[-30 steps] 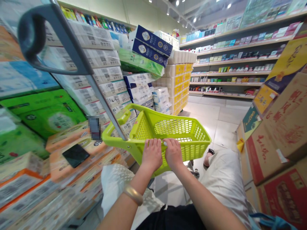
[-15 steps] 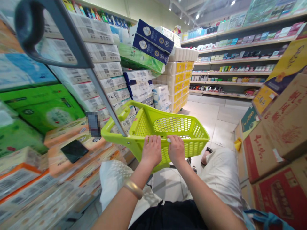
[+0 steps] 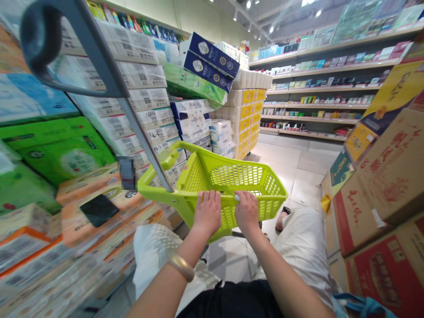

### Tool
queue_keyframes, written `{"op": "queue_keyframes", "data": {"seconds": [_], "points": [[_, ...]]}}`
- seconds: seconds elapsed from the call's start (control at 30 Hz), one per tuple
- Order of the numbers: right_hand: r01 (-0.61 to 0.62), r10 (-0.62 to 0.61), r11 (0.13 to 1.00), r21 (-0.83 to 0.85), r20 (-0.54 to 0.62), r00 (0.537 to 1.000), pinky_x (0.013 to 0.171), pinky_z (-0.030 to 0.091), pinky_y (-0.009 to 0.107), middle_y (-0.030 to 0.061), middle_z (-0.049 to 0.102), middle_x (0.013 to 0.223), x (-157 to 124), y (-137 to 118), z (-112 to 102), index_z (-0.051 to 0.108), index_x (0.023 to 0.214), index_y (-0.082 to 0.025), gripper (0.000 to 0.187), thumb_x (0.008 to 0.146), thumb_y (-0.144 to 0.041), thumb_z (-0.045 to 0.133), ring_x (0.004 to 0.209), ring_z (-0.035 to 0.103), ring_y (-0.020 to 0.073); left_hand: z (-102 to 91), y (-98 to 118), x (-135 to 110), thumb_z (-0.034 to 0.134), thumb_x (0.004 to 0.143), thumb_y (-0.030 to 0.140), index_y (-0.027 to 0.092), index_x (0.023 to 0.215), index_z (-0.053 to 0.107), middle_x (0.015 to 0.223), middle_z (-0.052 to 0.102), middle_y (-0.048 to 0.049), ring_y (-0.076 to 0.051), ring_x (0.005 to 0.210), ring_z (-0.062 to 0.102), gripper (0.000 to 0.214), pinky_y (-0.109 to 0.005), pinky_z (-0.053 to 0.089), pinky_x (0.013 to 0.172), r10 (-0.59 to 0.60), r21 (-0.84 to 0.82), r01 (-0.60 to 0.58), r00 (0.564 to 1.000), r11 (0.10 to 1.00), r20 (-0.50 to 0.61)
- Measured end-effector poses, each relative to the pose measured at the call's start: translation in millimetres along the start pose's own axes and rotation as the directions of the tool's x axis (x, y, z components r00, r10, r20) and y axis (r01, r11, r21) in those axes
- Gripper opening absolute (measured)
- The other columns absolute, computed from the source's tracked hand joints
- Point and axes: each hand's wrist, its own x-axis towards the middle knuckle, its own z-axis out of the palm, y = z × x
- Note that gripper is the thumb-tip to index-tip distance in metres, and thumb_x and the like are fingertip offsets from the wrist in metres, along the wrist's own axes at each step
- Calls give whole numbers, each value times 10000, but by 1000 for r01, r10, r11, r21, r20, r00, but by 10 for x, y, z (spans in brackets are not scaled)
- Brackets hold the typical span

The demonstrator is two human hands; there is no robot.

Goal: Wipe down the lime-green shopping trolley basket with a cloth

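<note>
A lime green plastic shopping basket [image 3: 255, 176] on wheels stands in front of me, with nothing visible inside. Both hands grip its near rim side by side. My left hand [image 3: 208, 213], with a gold bangle on the wrist, curls its fingers over the rim. My right hand [image 3: 247, 213] is closed over the rim just to the right of it. A grey pull handle [image 3: 82, 57] rises from the basket's left side up to the top left.
Stacked tissue packs [image 3: 142, 97] fill the left, with a black phone [image 3: 99, 210] lying on an orange pack. Cardboard boxes [image 3: 380, 194] crowd the right. The tiled aisle [image 3: 298, 163] runs ahead to stocked shelves [image 3: 331, 84]. My light trousers and one foot [image 3: 283, 216] show below the basket.
The basket and both hands have shifted slightly left and down in view. The grip on the rim is unchanged.
</note>
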Motion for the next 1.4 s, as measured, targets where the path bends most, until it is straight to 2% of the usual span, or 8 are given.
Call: {"op": "queue_keyframes", "data": {"seconds": [0.17,0.4,0.5,0.67,0.93,1.03,1.2,1.4], "points": [[90,-96,990,107,56,994,946,375,327,77,655,1038,38,-301,130,625,1075,-173,378,818,-15,397,1004,531,201,19,4,-21,500,787,209,113,1239,479,1127,555,-133,-280,1080,463,463,-440,241,1053,11,-8,-11,1000,1000,-9],[44,-45,999,-24,-30,999,945,364,354,80,642,1016,-41,177,-56,630,1043,-184,381,780,-17,411,1007,517,222,45,37,-56,536,756,214,90,1272,459,1125,556,-146,-286,1075,456,537,-442,250,1045,6,-9,-6,999,1000,-42],[0,0,1000,-22,-42,999,946,362,361,82,641,1000,-37,124,-45,630,1023,-180,374,775,-14,405,1009,510,228,41,86,-50,527,761,219,85,1268,462,1114,558,-144,-292,1071,455,529,-447,247,1047,1,-10,-2,999,1000,-45],[99,-101,991,87,23,995,956,368,342,81,638,1029,-13,-151,36,619,1069,-179,414,775,-5,386,1008,518,209,49,118,-64,507,780,221,95,1264,457,1123,555,-140,-286,1071,454,503,-445,251,1045,25,-33,-27,998,999,-62],[22,-22,1000,-10,-28,999,943,366,353,78,637,1000,-22,273,-146,630,1026,-185,364,784,-31,407,1005,514,224,59,133,-78,530,755,218,86,1281,447,1138,542,-141,-288,1075,447,549,-436,243,1050,38,-57,-42,997,997,-70],[-13,13,1000,-3,-18,1000,929,373,354,75,640,966,-13,172,-121,633,1005,-182,365,773,-21,402,982,514,226,59,161,-66,532,753,211,84,1253,467,1110,543,-142,-286,1059,447,519,-441,255,1038,25,-68,-30,997,997,-77],[96,-99,991,96,29,995,943,375,338,81,636,1035,-29,-66,-33,627,1053,-182,400,772,-16,397,1005,517,212,66,150,-80,501,781,199,89,1248,466,1108,545,-138,-281,1063,443,481,-437,264,1029,36,-71,-42,996,997,-86],[37,-37,999,14,-27,999,955,370,368,82,636,1020,-42,305,-164,628,1046,-188,370,790,-45,400,1030,512,228,84,130,-95,513,766,217,103,1262,455,1127,544,-133,-284,1069,434,512,-432,259,1038,46,-69,-52,996,996,-82]]}}
